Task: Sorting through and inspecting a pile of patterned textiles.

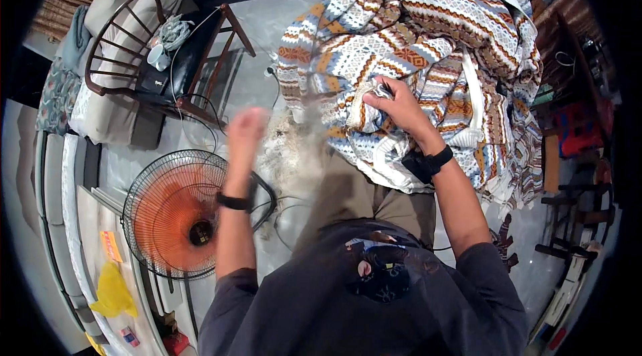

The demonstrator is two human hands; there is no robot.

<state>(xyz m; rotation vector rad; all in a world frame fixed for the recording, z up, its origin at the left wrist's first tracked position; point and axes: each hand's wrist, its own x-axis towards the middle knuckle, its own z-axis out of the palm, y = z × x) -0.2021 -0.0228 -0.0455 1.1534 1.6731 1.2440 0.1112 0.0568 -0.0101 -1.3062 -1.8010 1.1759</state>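
Observation:
A large heap of patterned knit fabric [366,50], in white, brown, orange and grey-blue bands, lies over my lap and the space before me. My right hand [398,105] pinches a cream ribbed edge [361,100] of this knit between thumb and fingers. A small dark object [386,88] shows at those fingers; its kind is unclear. Off to the left of the fabric, my left hand [247,125] is raised and blurred by motion, so its fingers cannot be made out. Below and beside it, pale fluffy scraps [286,145] lie on the floor.
A caged fan with orange blades [170,215] stands close to my left forearm. Beyond it is a wooden chair [108,62] holding a cup [158,58] and a bundled plastic bag [174,32]. Cables [200,105] trail nearby. A table [90,245] at left carries a yellow cloth [115,291].

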